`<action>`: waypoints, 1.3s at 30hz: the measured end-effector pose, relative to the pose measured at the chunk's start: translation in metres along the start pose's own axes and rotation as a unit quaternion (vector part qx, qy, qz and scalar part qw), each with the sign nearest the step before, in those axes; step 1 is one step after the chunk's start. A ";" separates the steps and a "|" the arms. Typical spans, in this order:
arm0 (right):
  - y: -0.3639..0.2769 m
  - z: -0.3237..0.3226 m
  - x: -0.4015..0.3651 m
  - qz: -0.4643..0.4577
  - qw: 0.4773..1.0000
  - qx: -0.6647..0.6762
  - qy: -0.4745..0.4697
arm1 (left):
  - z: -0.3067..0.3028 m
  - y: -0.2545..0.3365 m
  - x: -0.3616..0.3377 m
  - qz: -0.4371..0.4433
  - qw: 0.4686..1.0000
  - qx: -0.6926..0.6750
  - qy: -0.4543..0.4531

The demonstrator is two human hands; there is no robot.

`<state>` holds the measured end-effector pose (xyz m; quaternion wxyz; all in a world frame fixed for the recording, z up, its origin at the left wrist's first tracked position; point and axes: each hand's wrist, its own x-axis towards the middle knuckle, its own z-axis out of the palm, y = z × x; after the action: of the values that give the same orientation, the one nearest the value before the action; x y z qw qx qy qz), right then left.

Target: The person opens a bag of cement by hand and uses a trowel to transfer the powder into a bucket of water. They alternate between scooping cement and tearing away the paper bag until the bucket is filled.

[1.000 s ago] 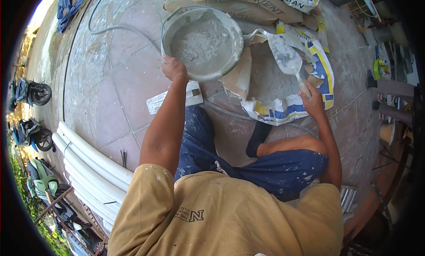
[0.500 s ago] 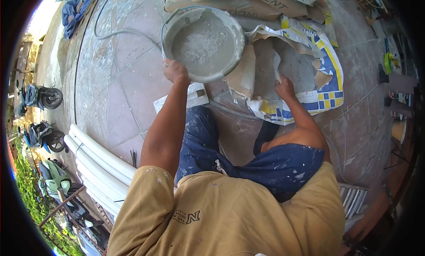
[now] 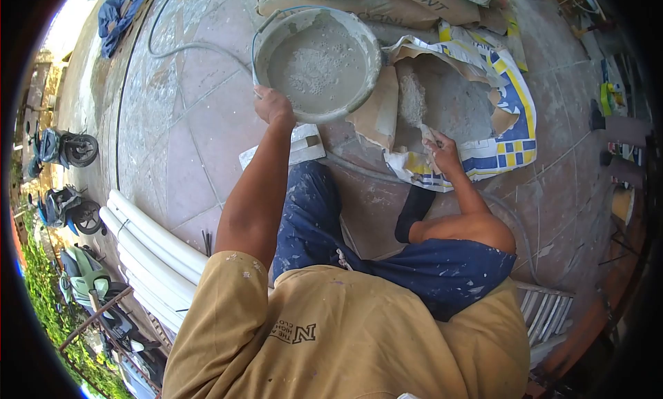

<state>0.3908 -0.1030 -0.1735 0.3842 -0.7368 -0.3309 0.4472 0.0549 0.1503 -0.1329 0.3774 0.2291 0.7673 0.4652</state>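
My left hand (image 3: 273, 107) is closed on the near left rim of a round bucket (image 3: 373, 73). Grey wet-looking mix (image 3: 297, 92) fills part of it, with paler lumpy powder (image 3: 321, 66) on top. In my right hand (image 3: 442, 154) is a trowel (image 3: 425, 130), its blade heaped with grey powder (image 3: 412, 99). The trowel is over the left part of a torn-open paper bag (image 3: 526, 126) that holds more powder. A pale rectangular plastering float (image 3: 304, 148) lies on the floor below the bucket, close to my knee.
Stacked cement bags (image 3: 400, 5) lie beyond the bucket. A hose (image 3: 200, 45) runs across the tiled floor. White pipes (image 3: 155, 244) are at the left, with parked motorbikes (image 3: 79, 150) farther out. A ladder-like frame (image 3: 545, 316) lies at the lower right.
The trowel has turned and moved left within the bag, and its blade now carries a heap of powder. My right hand has shifted slightly down. My left hand stays on the bucket rim.
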 end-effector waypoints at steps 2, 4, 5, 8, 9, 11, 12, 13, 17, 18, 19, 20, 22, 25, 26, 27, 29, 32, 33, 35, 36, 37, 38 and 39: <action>-0.012 -0.021 -0.009 0.024 1.000 -0.012 0.016 | 0.000 -0.001 -0.002 -0.003 1.000 -0.002 0.003; -0.053 -0.038 -0.024 0.067 0.996 -0.043 0.031 | 0.001 -0.001 0.001 0.004 1.000 0.009 0.013; -0.061 -0.045 -0.030 0.064 0.996 -0.055 0.031 | 0.000 -0.002 0.003 0.009 1.000 0.019 0.016; -0.079 -0.083 -0.043 0.048 0.994 -0.091 0.021 | -0.001 -0.003 0.002 0.019 0.999 0.031 0.018; -0.088 -0.094 -0.048 0.037 0.994 -0.101 0.013 | -0.001 -0.004 0.002 0.019 0.999 0.025 0.014; -0.117 -0.104 -0.048 0.022 0.993 -0.115 -0.018 | 0.001 -0.005 0.005 0.019 0.999 0.027 0.015; -0.135 -0.107 -0.048 0.018 0.992 -0.118 -0.040 | 0.002 -0.007 0.007 0.019 0.999 0.035 0.019; -0.157 -0.111 -0.049 0.016 0.991 -0.120 -0.063 | 0.002 -0.008 0.008 0.019 0.999 0.045 0.024; -0.240 -0.075 -0.034 0.004 0.978 -0.159 -0.138 | 0.001 -0.003 0.003 0.015 0.999 0.038 0.028; -0.245 -0.063 -0.023 -0.024 0.972 -0.167 -0.163 | -0.002 0.002 0.000 0.012 0.999 0.032 0.024; -0.249 -0.051 -0.009 -0.052 0.965 -0.174 -0.187 | -0.003 0.004 -0.003 0.009 0.999 0.025 0.021; -0.252 -0.039 0.006 -0.081 0.957 -0.182 -0.211 | -0.003 0.003 -0.003 0.012 0.999 0.024 0.021; -0.252 -0.013 0.036 -0.108 0.935 -0.232 -0.246 | -0.002 0.001 0.000 0.019 0.999 0.022 0.023; -0.245 0.023 0.067 -0.258 0.862 -0.349 -0.261 | -0.001 0.002 0.000 0.012 0.998 0.048 0.036; -0.244 0.031 0.070 -0.263 0.853 -0.366 -0.263 | -0.002 0.001 0.000 0.019 0.998 0.046 0.035; -0.244 0.038 0.072 -0.268 0.843 -0.383 -0.266 | -0.002 0.001 0.001 0.026 0.998 0.043 0.033; -0.241 0.047 0.069 -0.277 0.820 -0.428 -0.260 | -0.001 -0.003 0.001 0.028 0.998 0.043 0.033; -0.243 0.054 0.063 -0.306 0.781 -0.491 -0.235 | 0.000 -0.003 0.004 0.029 0.998 0.042 0.040; -0.243 0.055 0.060 -0.317 0.774 -0.498 -0.228 | 0.000 -0.003 0.004 0.032 0.998 0.041 0.040; -0.245 0.057 0.056 -0.319 0.761 -0.523 -0.213 | 0.000 -0.004 0.004 0.037 0.998 0.036 0.039; -0.252 0.059 0.049 -0.306 0.756 -0.541 -0.204 | 0.001 -0.007 0.008 0.038 0.998 0.032 0.036; -0.252 0.057 0.042 -0.289 0.752 -0.560 -0.194 | 0.002 -0.011 0.009 0.037 0.998 0.030 0.029; -0.247 0.052 0.039 -0.346 0.729 -0.567 -0.161 | 0.002 -0.014 0.012 0.038 0.998 0.037 0.024; -0.243 0.045 0.041 -0.402 0.702 -0.574 -0.127 | 0.002 -0.015 0.014 0.037 0.999 0.027 0.016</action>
<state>0.3306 0.0608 0.0055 -0.0154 -0.5483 -0.8338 0.0630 0.0483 0.1542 -0.1518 0.3416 0.2597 0.7763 0.4617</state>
